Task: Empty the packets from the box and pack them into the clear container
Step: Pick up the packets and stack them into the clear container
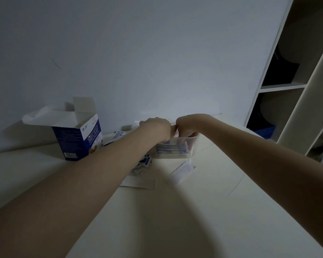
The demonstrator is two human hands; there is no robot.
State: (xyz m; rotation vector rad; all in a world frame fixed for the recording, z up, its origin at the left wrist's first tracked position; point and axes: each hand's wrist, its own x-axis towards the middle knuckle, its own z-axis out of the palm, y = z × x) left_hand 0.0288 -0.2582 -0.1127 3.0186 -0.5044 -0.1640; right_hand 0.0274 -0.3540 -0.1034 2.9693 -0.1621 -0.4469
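The packets point(172, 150) we have already packed lie as a blue-and-white layer low in the clear container point(192, 146), which sits on the table point(203, 211) by the wall. More packets point(144, 162) are loose on the table just left of it, partly under our left forearm. Both hands are over the container's far rim: the left hand point(157, 128) is curled down into it and the right hand point(185, 128) is bent in beside it, the two touching. Their fingers are hidden, so we cannot tell whether either one grips a packet. The box point(78, 138) stands open to the left, well apart.

We judge the step to be settling packets into the container. To do it well, we should lay them flat and aligned, press them level, and keep the container steady.
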